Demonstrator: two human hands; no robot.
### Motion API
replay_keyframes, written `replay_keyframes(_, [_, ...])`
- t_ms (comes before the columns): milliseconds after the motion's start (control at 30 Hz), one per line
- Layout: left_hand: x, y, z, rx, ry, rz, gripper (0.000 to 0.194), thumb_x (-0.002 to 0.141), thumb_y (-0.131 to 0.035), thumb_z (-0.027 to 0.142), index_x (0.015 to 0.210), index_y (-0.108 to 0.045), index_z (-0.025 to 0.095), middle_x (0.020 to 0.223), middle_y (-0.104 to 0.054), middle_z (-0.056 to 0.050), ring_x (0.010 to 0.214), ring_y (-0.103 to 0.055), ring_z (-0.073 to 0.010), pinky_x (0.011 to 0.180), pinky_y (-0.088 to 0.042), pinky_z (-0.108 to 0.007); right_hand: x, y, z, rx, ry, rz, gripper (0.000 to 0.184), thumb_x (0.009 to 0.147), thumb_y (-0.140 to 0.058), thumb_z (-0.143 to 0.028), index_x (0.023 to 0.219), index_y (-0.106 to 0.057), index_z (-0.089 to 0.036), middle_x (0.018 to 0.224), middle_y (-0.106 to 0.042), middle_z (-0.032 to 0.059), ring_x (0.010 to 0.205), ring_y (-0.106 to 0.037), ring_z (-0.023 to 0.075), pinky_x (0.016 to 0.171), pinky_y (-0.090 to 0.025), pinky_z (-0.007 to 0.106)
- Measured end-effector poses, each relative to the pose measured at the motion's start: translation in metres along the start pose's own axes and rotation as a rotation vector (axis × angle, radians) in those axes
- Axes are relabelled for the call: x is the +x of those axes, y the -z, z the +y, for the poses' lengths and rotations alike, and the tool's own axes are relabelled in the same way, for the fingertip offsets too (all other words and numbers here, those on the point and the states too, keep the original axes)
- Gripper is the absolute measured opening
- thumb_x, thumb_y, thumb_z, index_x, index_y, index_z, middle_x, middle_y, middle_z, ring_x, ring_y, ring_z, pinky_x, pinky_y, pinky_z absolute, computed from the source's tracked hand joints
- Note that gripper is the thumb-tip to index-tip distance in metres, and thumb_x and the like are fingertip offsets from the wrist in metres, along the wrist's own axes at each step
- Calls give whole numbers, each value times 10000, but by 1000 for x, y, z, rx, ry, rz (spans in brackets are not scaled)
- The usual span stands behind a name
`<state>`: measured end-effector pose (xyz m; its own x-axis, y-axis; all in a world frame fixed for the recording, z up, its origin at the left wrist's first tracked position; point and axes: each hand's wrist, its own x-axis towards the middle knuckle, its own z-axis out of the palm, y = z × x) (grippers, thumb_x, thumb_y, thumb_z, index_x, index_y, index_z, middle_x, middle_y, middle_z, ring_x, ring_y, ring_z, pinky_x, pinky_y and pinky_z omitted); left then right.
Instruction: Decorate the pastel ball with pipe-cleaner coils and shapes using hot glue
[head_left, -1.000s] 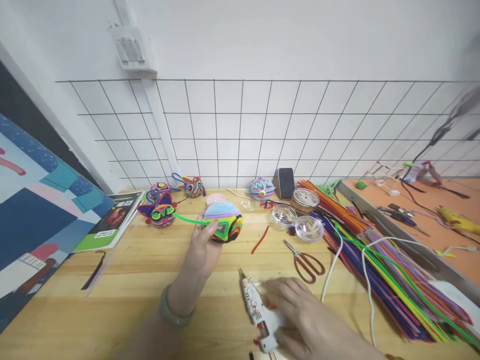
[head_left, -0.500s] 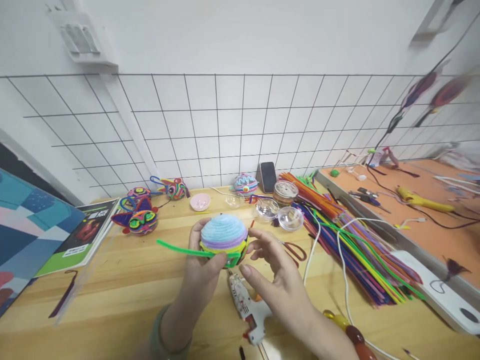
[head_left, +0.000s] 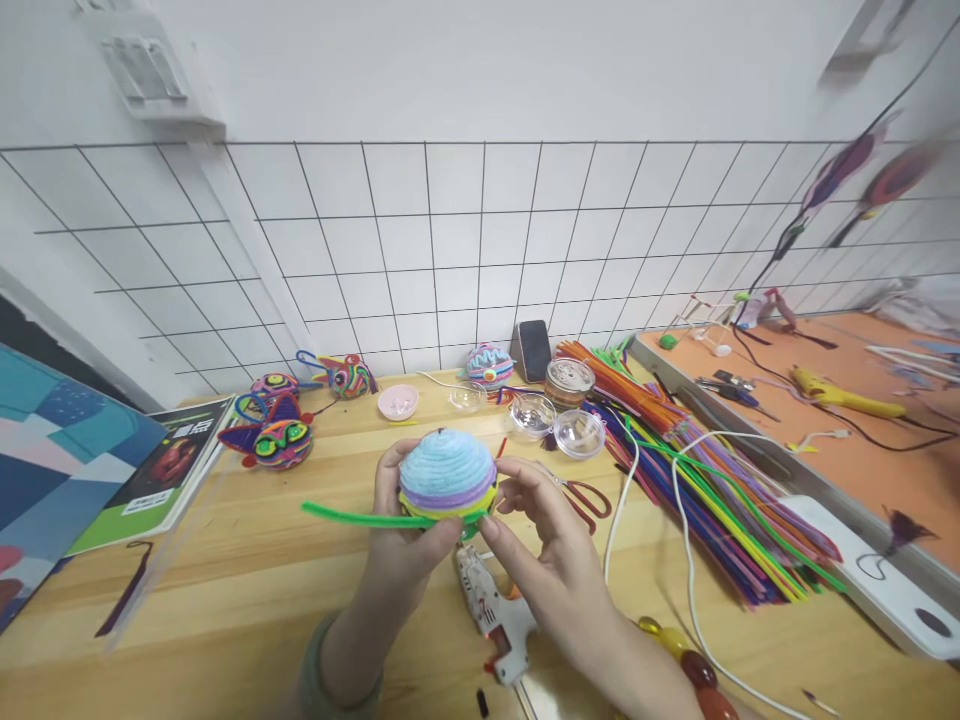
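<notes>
Between my hands is a ball wrapped in pipe cleaners (head_left: 448, 468), light blue on top with purple and yellow bands below. My left hand (head_left: 409, 545) grips its left side, thumb pressed on the front lower edge. A green pipe cleaner (head_left: 356, 516) runs along that edge, its loose end sticking out to the left. My right hand (head_left: 544, 545) holds the ball's right side, thumb and fingers touching the front edge and the green strand. Below the ball lies a white hot glue gun (head_left: 495, 610) on the wooden table. The ball's underside is hidden.
Red-handled scissors (head_left: 585, 500) lie right of my hands. Behind are clear plastic half-shells (head_left: 579, 434), a pink dish (head_left: 397, 403) and a phone (head_left: 534, 350). Pipe cleaner bundles (head_left: 712, 500), a white cable (head_left: 686, 510) and a power strip (head_left: 870, 575) occupy the right. Finished ornaments (head_left: 277, 440) stand left.
My right thumb and fingers have closed in onto the ball's front edge. The green pipe cleaner now lies further along that edge, and the ball has tipped slightly.
</notes>
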<state>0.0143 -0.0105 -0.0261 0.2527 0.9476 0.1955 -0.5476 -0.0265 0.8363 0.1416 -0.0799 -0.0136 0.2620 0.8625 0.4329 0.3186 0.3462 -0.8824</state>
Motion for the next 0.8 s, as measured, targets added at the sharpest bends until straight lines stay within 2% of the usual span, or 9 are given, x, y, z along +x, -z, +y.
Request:
replay_keyframes(233, [-1, -1, -2, 6, 1, 7, 660, 531, -828, 201, 1100, -503, 284, 1053, -617, -35, 895, -611, -204, 765, -506, -303, -1, -1, 2, -17, 24, 16, 364, 854, -570, -215, 1206, -479, -243, 1071, -572, 59, 916, -565, 185, 827, -481, 344])
replay_keyframes(333, [-1, -2, -2, 15, -6, 12, 667, 534, -824, 191, 1108, -499, 291, 1041, -618, -24, 897, -610, -200, 782, -495, -301, -1, -2, 2, 33, -34, 20, 347, 855, -569, -242, 1190, -484, -237, 1082, -571, 64, 932, -564, 189, 833, -474, 345])
replay_keyframes(633, [0, -1, -2, 72, -22, -9, 605, 576, -798, 173, 1093, -505, 287, 1020, -610, -19, 917, -592, -199, 781, -496, -292, -2, -5, -3, 204, -248, 58, 378, 796, -638, -366, 1129, -524, -228, 939, -593, 41, 875, -533, 199, 800, -450, 362])
replay_keyframes(800, [1, -2, -2, 25, 29, -24, 614, 591, -794, 189, 1116, -488, 275, 1032, -601, -28, 889, -593, -180, 763, -505, -289, 1, -7, -3, 355, -323, 61, 407, 752, -686, -412, 1083, -528, -235, 860, -584, 18, 815, -536, 188, 749, -458, 340])
